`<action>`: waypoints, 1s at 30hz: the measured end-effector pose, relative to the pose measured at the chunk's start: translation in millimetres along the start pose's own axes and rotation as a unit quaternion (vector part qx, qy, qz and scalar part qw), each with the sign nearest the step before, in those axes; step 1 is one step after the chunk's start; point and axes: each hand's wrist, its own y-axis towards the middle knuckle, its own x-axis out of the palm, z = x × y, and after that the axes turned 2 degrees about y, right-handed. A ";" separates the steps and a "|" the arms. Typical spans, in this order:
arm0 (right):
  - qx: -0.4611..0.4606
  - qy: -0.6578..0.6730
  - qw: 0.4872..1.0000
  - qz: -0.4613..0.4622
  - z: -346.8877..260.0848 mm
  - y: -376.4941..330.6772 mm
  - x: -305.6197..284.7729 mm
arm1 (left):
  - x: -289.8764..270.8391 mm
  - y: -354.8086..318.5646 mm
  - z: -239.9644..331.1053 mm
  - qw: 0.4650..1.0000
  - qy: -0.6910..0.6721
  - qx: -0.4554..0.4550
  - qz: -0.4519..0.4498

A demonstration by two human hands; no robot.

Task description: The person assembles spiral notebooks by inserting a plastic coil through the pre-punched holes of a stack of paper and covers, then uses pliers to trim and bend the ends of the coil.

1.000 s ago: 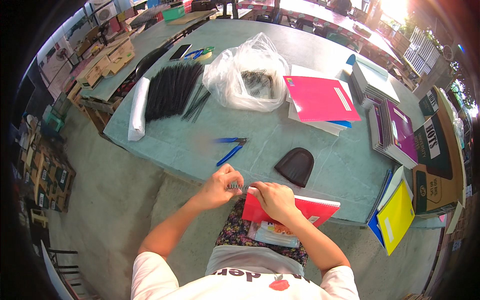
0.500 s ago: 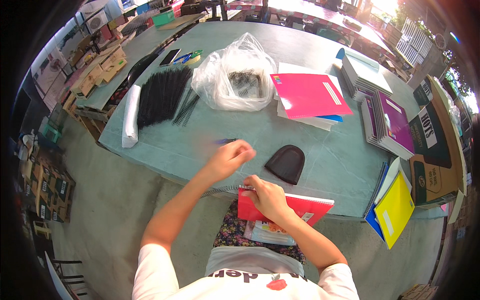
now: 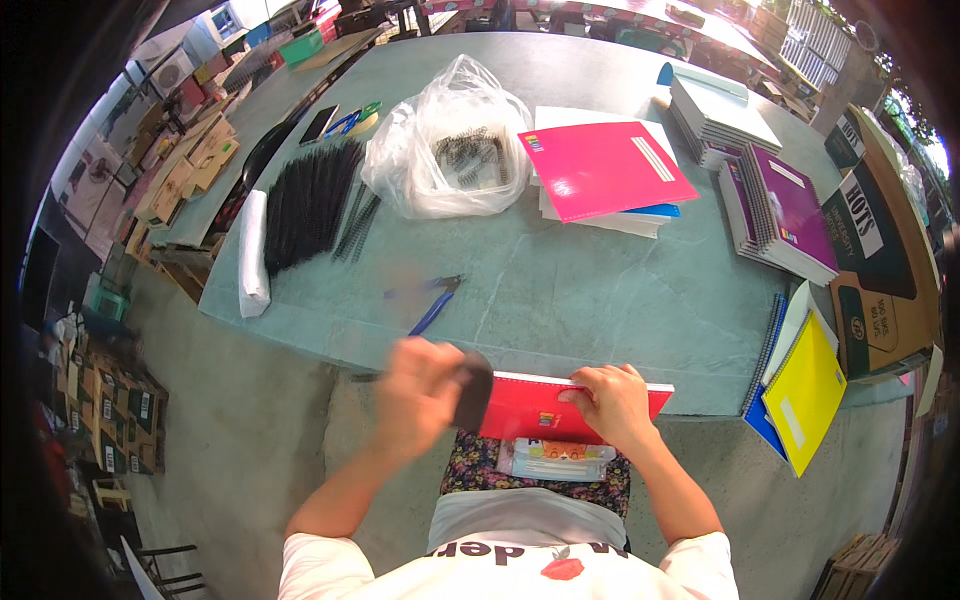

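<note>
Held upright at the table's front edge is a red notebook (image 3: 530, 400), its white page edges facing up. My right hand (image 3: 612, 398) grips its top edge toward the right, thumb on the red cover. My left hand (image 3: 412, 395), smeared by motion, is closed on a dark half-round pad (image 3: 474, 392) against the notebook's left end. A thin dark piece of coil sticks out left of that hand. Beyond it on the table lie blue-handled cutters (image 3: 432, 312). A soft pack (image 3: 560, 458) rests on my lap, below the notebook.
Black spiral coils (image 3: 312, 205) lie at the left by a white roll (image 3: 254, 255). A plastic bag (image 3: 450, 150) of coils stands mid-table. Pink-covered sheets (image 3: 605, 172), purple notebooks (image 3: 790, 215), yellow notebook (image 3: 800, 400) and a cardboard box (image 3: 880, 320) fill the right side.
My left hand has picked up the dark pad from the table and brought it to the notebook's left end. The right hand has shifted right along the notebook. The cutters now lie uncovered.
</note>
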 end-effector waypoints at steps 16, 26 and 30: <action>-0.017 0.012 0.997 0.076 -10.8 -10.7 12.5 | 28.0 -35.1 -12.9 0.996 0.014 0.085 -0.016; -0.019 -0.002 0.995 0.094 -11.4 -10.0 13.9 | 29.0 -20.4 -1.2 0.997 -0.033 0.067 0.001; -0.012 -0.003 0.996 0.091 -15.1 -13.3 17.9 | 27.1 -9.5 4.5 0.997 -0.021 0.071 0.028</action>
